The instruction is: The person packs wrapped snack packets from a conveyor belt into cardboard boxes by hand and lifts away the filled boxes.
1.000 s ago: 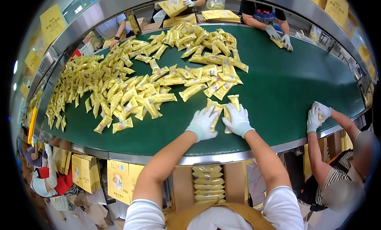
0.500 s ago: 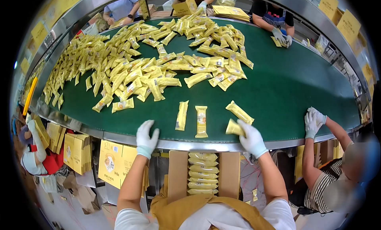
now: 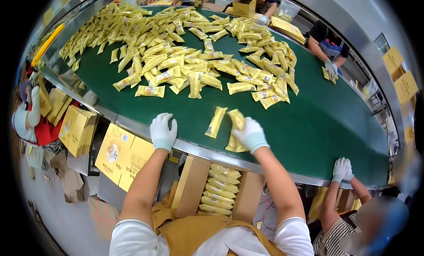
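My left hand point(image 3: 163, 131), in a white glove, rests at the near edge of the green conveyor belt point(image 3: 304, 136). It holds nothing, and its thumb is apart from the fingers. Farther right, my right hand point(image 3: 251, 135), also gloved, is closed on yellow snack packets; one packet point(image 3: 237, 119) sticks out above its fingers and another point(image 3: 236, 144) below. How they overlap is hidden by the hand. Just left of them a single yellow packet point(image 3: 216, 122) lies at a slant on the belt. Below the edge, in front of my body, an open carton point(image 3: 191, 185) holds a row of packets.
A large heap of yellow packets point(image 3: 163, 57) covers the belt's far and left side. Flattened yellow cartons point(image 3: 119, 152) stand at the lower left. A metal rail point(image 3: 212, 157) runs along the near edge. Co-workers' gloved hands point(image 3: 342, 169) are at the right, others across the belt.
My right hand has moved left with its packet, onto the packets at the middle. The loose packet on the right is no longer there. The view has tilted, and my left hand stays empty.
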`<state>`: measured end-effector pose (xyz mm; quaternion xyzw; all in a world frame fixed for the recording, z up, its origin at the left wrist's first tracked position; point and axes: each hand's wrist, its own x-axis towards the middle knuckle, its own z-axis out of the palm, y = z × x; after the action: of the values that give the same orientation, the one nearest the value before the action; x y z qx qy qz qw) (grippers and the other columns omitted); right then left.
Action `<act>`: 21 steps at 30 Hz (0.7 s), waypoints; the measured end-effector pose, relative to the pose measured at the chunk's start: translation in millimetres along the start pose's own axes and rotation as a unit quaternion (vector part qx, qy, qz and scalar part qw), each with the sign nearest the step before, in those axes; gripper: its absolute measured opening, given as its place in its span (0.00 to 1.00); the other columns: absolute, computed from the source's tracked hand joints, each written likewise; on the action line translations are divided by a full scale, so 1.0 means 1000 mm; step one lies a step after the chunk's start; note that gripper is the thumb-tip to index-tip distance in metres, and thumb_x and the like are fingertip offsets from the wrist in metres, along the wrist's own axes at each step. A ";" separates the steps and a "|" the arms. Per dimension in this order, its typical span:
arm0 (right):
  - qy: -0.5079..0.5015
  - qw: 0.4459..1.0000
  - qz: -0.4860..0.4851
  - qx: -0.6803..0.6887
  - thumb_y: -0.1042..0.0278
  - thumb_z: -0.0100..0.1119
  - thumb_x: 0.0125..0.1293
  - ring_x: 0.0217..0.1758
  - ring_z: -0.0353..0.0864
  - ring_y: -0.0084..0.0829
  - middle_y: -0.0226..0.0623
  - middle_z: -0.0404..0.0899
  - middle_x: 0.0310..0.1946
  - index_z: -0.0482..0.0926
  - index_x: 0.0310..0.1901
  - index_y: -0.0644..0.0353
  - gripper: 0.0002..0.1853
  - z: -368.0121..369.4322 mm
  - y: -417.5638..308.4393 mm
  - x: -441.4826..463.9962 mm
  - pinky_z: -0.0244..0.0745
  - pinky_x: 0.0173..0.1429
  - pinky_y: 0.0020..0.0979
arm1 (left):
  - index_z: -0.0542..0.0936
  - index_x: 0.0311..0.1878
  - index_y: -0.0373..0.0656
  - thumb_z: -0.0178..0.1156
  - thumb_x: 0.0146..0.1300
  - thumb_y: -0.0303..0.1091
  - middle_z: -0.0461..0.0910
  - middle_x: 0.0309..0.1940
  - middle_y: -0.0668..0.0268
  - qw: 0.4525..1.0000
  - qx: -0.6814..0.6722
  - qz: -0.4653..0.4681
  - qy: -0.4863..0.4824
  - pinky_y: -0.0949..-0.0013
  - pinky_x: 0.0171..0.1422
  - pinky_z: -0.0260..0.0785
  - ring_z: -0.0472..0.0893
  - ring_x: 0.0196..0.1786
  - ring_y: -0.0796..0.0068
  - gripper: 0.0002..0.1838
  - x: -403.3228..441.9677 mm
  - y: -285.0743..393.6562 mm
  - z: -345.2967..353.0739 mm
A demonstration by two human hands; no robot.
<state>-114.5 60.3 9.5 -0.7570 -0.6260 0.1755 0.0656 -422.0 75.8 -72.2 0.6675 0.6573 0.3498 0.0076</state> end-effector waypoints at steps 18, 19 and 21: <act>0.101 0.971 -0.162 -0.144 0.38 0.79 0.44 0.63 0.70 0.50 0.50 0.72 0.60 0.58 0.74 0.68 0.62 0.016 0.070 -0.023 0.66 0.70 0.45 | 0.86 0.40 0.46 0.64 0.63 0.35 0.84 0.46 0.65 0.999 -0.038 0.016 0.026 0.57 0.54 0.74 0.81 0.48 0.58 0.06 0.002 -0.015 0.005; 0.002 0.982 -0.119 -0.146 0.36 0.79 0.40 0.60 0.71 0.49 0.46 0.76 0.55 0.66 0.71 0.65 0.60 0.001 0.062 -0.014 0.66 0.68 0.44 | 0.86 0.40 0.46 0.64 0.63 0.35 0.84 0.46 0.65 0.999 -0.041 0.013 0.022 0.57 0.54 0.74 0.81 0.48 0.58 0.06 0.002 -0.015 0.005; -0.073 0.962 -0.159 -0.209 0.35 0.78 0.38 0.60 0.71 0.48 0.44 0.77 0.53 0.72 0.66 0.62 0.55 -0.017 0.039 -0.004 0.68 0.67 0.43 | 0.87 0.39 0.46 0.64 0.63 0.34 0.84 0.45 0.65 0.999 -0.046 0.008 0.016 0.57 0.54 0.74 0.82 0.47 0.58 0.06 0.003 -0.016 0.003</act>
<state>-73.5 50.1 13.9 -0.6295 -0.7643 0.0823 -0.1130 -434.6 81.8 -80.7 0.6657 0.6353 0.3908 0.0253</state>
